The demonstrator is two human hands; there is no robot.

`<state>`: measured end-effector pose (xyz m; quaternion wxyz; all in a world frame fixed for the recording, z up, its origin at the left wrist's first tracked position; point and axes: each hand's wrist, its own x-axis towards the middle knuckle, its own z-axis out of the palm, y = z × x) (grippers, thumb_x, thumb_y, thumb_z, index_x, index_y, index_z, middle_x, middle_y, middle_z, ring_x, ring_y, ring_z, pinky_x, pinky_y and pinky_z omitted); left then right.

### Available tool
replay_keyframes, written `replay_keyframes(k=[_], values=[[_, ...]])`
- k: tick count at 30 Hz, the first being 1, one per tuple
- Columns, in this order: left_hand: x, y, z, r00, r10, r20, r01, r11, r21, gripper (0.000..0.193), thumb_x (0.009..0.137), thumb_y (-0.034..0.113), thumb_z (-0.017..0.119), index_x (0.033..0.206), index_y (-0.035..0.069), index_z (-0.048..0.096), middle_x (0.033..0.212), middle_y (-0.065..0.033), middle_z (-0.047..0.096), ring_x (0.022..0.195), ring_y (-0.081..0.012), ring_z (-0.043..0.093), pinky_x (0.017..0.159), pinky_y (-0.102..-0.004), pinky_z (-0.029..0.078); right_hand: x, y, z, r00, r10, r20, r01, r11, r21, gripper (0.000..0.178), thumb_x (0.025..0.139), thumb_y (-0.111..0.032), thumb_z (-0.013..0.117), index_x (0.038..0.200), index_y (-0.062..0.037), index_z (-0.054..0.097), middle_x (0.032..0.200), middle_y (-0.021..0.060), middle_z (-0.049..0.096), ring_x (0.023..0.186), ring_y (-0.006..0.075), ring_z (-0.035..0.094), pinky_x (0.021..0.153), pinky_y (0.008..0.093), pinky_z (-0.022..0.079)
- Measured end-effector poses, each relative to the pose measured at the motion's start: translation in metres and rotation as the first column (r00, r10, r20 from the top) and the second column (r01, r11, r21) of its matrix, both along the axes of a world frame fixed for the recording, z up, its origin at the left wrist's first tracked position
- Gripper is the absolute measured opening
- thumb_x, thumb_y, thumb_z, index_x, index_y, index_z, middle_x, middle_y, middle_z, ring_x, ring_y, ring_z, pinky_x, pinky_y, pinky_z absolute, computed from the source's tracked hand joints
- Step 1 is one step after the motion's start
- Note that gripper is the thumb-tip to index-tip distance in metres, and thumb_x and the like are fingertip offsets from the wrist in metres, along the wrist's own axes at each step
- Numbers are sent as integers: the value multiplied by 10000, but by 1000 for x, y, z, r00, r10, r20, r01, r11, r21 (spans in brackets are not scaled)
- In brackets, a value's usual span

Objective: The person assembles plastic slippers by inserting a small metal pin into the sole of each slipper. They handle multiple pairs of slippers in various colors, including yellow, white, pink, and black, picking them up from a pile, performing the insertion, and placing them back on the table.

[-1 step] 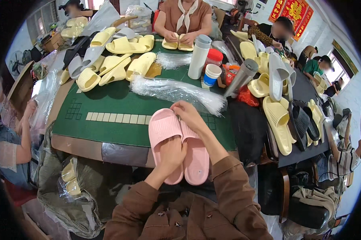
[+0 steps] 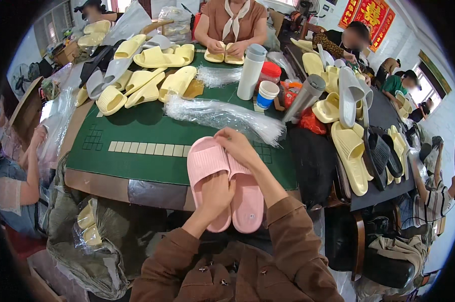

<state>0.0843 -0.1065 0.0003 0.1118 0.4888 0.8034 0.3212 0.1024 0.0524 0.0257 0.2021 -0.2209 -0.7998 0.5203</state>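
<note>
A pair of pink slide slippers is held side by side over the near edge of the table, toes pointing away from me. My left hand (image 2: 216, 194) reaches under the strap of the left pink slipper (image 2: 206, 158), its thumb against the right one; the fingertips are hidden inside. My right hand (image 2: 236, 146) grips the toe end of the right pink slipper (image 2: 248, 204), covering part of its strap. Beyond them on the table lies a bundle of thin clear plastic strands (image 2: 222, 116).
Cream slippers (image 2: 177, 83) and grey ones pile up at the back left; more sit on the right-hand table (image 2: 358, 201). A white tumbler (image 2: 251, 73), a blue-and-white cup (image 2: 267, 94) and a steel flask (image 2: 308, 93) stand past the strands. Opposite, a person (image 2: 232, 25) holds cream slippers.
</note>
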Motion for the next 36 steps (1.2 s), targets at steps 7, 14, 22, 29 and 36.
replay_keyframes(k=[7, 14, 22, 29, 36], values=[[-6, 5, 0, 996, -1, 87, -2, 999, 33, 465, 810, 315, 626, 1057, -71, 548, 971, -285, 620, 904, -428, 614, 756, -500, 497, -7, 2, -11, 999, -1, 52, -22, 890, 455, 345, 840, -312, 635, 825, 29, 689, 853, 198, 642, 852, 371, 583, 806, 434, 468], [-6, 6, 7, 987, 10, 158, -5, 1000, -29, 503, 787, 324, 651, 1086, -64, 537, 982, -280, 620, 924, -435, 606, 791, -502, 481, -2, 6, 1, 985, 39, 171, -64, 988, 143, 340, 858, -278, 624, 866, 60, 662, 802, 148, 632, 723, 212, 580, 687, 350, 466], [-3, 4, 4, 995, 20, 103, -23, 999, 33, 516, 785, 353, 656, 1086, -53, 551, 992, -282, 619, 908, -435, 614, 767, -492, 496, -5, 12, -11, 984, 81, 157, -68, 994, -83, 302, 859, -248, 630, 847, 51, 671, 726, 49, 605, 669, 129, 536, 602, 300, 428], [-10, 14, 24, 951, 53, 303, -21, 994, -109, 625, 773, 402, 645, 1148, -84, 531, 1054, -326, 611, 957, -457, 609, 835, -485, 483, -7, 15, -16, 985, 40, 165, -39, 999, -5, 284, 865, -232, 615, 857, 45, 680, 759, 54, 625, 684, 125, 543, 617, 286, 439], [-8, 5, 30, 964, -28, 266, 61, 991, -116, 686, 780, 461, 652, 1150, -102, 524, 1092, -328, 595, 1018, -459, 587, 878, -485, 459, -9, 18, -28, 992, -116, 55, 125, 970, -206, 325, 935, -283, 567, 971, 33, 636, 788, 61, 621, 660, 103, 521, 595, 272, 430]])
